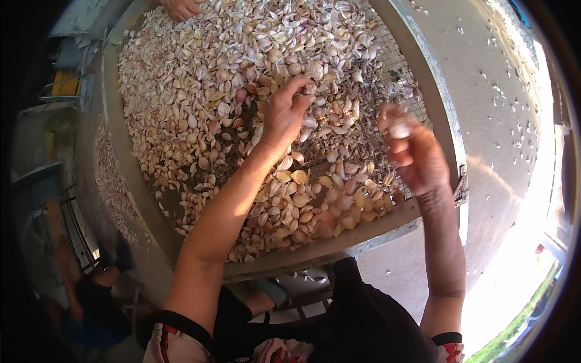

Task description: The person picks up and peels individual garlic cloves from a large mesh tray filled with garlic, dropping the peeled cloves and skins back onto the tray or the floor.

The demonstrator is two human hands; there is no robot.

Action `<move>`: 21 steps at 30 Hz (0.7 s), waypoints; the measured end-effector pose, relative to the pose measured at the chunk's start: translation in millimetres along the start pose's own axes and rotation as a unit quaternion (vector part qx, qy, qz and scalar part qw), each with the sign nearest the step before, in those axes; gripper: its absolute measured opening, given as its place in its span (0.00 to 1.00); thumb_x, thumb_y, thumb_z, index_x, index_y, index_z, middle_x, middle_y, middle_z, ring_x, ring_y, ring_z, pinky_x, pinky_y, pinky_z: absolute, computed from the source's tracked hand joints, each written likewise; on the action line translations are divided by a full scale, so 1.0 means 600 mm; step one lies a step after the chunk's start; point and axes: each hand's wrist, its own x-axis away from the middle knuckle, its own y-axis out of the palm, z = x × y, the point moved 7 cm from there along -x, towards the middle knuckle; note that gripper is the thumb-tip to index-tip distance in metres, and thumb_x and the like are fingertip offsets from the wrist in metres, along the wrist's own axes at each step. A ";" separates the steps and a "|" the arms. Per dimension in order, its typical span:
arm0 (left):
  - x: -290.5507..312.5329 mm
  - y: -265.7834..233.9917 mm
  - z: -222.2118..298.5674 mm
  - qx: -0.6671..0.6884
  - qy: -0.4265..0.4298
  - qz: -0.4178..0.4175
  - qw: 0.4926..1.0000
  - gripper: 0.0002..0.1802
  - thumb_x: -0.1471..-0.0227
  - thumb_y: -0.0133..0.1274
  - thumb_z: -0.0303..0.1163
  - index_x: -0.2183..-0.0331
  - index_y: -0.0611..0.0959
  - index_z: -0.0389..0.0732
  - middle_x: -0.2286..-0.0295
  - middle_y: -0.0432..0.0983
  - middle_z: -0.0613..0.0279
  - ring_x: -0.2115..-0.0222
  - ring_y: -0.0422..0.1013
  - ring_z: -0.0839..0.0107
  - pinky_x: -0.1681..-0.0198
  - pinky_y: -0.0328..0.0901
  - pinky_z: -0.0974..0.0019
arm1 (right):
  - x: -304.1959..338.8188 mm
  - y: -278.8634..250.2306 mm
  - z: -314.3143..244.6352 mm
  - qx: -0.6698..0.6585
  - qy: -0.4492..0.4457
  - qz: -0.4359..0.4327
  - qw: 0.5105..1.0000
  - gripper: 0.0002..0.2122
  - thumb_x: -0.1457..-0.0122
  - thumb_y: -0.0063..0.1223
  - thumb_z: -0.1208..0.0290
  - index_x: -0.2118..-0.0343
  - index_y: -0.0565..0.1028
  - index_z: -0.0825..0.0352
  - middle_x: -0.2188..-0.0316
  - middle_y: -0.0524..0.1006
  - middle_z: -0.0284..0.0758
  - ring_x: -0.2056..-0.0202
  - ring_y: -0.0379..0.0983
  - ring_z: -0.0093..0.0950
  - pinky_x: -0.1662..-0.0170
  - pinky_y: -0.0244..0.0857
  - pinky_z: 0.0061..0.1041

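Loose garlic cloves [181, 115] in pale, yellowish and purplish skins cover a large framed tray with a wire mesh bottom [407, 66]. Over the middle of the heap, my left hand [283, 118] is closed in a pinch, with a small brownish garlic clove [310, 89] at its fingertips. My right hand [422, 156], slightly blurred, is raised above the tray's right side. A whitish garlic clove [399, 130] sits between its thumb and fingers.
Another person's hand [183, 8] rests on the garlic at the far left. A raised frame edge [433, 91] borders the tray. White bits are scattered over the concrete floor [484, 121] to the right. At the lower left, another person's arm [63, 254] shows beside a chair.
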 end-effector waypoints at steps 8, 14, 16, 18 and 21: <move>0.133 0.001 0.067 0.174 0.006 -0.129 0.976 0.17 0.38 0.48 0.29 0.49 0.75 0.35 0.69 0.77 0.63 0.74 0.70 0.80 0.71 0.66 0.75 | 0.011 0.062 -0.010 0.293 -0.050 0.078 0.952 0.12 0.36 0.51 0.67 0.53 0.75 0.66 0.61 0.79 0.35 0.67 0.76 0.20 0.66 0.68 0.17; 0.186 -0.020 0.091 0.094 0.059 -0.081 0.991 0.16 0.39 0.47 0.25 0.49 0.72 0.35 0.71 0.74 0.64 0.75 0.68 0.81 0.71 0.64 0.76 | 0.003 0.116 0.122 0.184 -0.045 -0.064 0.980 0.07 0.39 0.57 0.73 0.59 0.76 0.66 0.69 0.76 0.25 0.71 0.67 0.12 0.70 0.61 0.12; 0.197 -0.028 0.090 0.045 0.058 -0.071 0.995 0.16 0.40 0.47 0.24 0.50 0.74 0.35 0.71 0.74 0.65 0.75 0.68 0.82 0.72 0.64 0.76 | 0.006 0.126 0.134 0.171 -0.060 -0.075 0.981 0.07 0.40 0.57 0.73 0.59 0.76 0.66 0.68 0.75 0.25 0.71 0.67 0.12 0.70 0.62 0.13; 0.206 -0.038 0.083 0.053 0.062 -0.069 0.994 0.16 0.40 0.47 0.23 0.50 0.75 0.35 0.69 0.74 0.64 0.74 0.68 0.81 0.71 0.64 0.76 | 0.011 0.131 0.149 0.178 -0.041 -0.070 0.981 0.08 0.39 0.56 0.74 0.57 0.75 0.65 0.69 0.74 0.25 0.69 0.67 0.12 0.68 0.63 0.13; 0.213 -0.031 0.087 0.039 0.075 -0.057 0.995 0.16 0.41 0.47 0.22 0.51 0.76 0.35 0.68 0.74 0.64 0.73 0.69 0.80 0.70 0.64 0.76 | 0.023 0.130 0.147 0.195 -0.048 -0.068 0.977 0.09 0.37 0.52 0.77 0.55 0.74 0.66 0.69 0.74 0.25 0.68 0.68 0.12 0.67 0.64 0.13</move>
